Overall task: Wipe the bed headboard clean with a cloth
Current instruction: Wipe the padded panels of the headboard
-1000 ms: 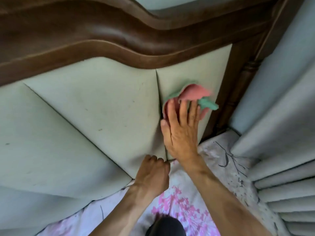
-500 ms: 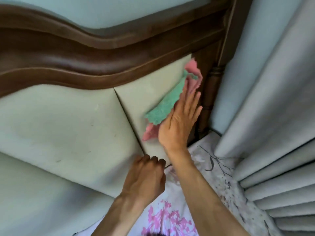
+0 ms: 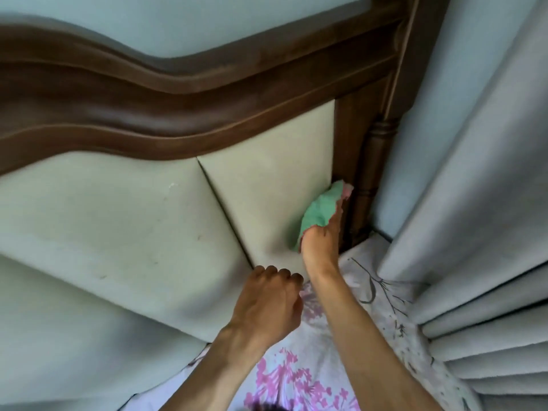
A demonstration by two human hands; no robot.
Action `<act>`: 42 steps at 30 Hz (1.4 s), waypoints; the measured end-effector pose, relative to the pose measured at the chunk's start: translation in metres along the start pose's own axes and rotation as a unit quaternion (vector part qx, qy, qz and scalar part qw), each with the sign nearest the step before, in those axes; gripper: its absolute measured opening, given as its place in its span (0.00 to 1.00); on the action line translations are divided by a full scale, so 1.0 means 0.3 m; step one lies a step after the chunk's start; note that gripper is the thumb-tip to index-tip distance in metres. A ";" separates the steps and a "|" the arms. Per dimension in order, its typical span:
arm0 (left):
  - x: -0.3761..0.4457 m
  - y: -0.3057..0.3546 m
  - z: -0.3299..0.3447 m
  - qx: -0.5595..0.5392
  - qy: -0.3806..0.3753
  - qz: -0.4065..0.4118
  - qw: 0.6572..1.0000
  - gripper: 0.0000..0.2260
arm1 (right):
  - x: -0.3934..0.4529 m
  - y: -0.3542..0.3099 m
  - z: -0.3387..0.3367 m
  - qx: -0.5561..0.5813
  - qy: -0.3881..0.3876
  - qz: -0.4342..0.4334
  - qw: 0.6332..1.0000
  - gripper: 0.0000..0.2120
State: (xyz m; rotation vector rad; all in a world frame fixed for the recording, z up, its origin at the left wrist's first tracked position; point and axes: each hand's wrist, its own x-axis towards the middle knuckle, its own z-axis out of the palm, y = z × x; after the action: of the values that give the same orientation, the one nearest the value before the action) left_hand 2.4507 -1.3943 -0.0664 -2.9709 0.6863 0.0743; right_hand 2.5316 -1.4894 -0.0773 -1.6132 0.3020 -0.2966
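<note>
The headboard has pale padded panels [image 3: 124, 215] under a wavy dark wooden frame [image 3: 154, 114]. My right hand [image 3: 321, 241] presses a green and pink cloth [image 3: 321, 210] against the right edge of the rightmost panel, where it meets the dark wooden post [image 3: 370, 173]. Most of its fingers are hidden behind the cloth. My left hand [image 3: 267, 304] is closed in a fist, its knuckles resting against the bottom of the padding near the panel seam. It holds nothing that I can see.
A flowered bedsheet [image 3: 296, 378] lies below the headboard. Grey pleated curtains [image 3: 480, 232] hang close on the right, beside the post. A pale wall [image 3: 207, 22] shows above the frame.
My right hand has carried the cloth from the seam across the small panel and down to its right edge by the post. The left fist has stayed in place.
</note>
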 end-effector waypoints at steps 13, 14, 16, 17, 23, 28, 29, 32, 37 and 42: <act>-0.375 -0.156 -0.079 -0.158 0.003 -0.191 0.969 0.09 | -0.410 -0.386 0.331 -0.239 -0.069 -0.575 0.779 0.28; -0.407 -0.175 -0.093 -0.153 0.015 -0.177 0.972 0.08 | -0.415 -0.377 0.357 -0.268 -0.059 -0.586 0.763 0.29; -0.478 -0.227 -0.155 -0.131 0.058 -0.146 0.979 0.05 | -0.409 -0.312 0.340 -0.322 -0.053 -0.592 0.737 0.30; -0.516 -0.251 -0.181 -0.127 0.100 -0.145 0.976 0.06 | -0.415 -0.275 0.313 -0.344 -0.055 -0.599 0.721 0.31; -0.585 -0.350 -0.287 -0.071 0.376 -0.165 0.909 0.05 | -0.400 -0.379 0.375 -0.334 -0.031 -0.619 0.710 0.29; -0.592 -0.411 -0.327 -0.031 0.447 -0.138 0.883 0.10 | -0.445 -0.262 0.337 -0.326 -0.028 -0.562 0.760 0.29; -0.589 -0.410 -0.324 -0.027 0.449 -0.133 0.883 0.11 | -0.473 -0.196 0.298 -0.340 -0.034 -0.546 0.764 0.28; -0.582 -0.404 -0.306 -0.032 0.459 -0.135 0.877 0.11 | -0.516 -0.143 0.276 -0.365 -0.043 -0.516 0.774 0.26; -0.610 -0.417 -0.286 -0.046 0.486 -0.149 0.860 0.11 | -0.471 -0.334 0.477 -0.300 0.005 -0.630 0.716 0.28; -0.588 -0.422 -0.296 -0.041 0.484 -0.149 0.861 0.10 | -0.416 -0.123 0.306 -0.365 -0.026 -0.683 0.633 0.33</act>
State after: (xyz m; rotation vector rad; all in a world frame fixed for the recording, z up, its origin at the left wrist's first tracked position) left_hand 2.3505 -1.2133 0.0439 -2.9850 0.2351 -1.5103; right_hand 2.4498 -1.3560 -0.0472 -2.3761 -1.1196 -1.4212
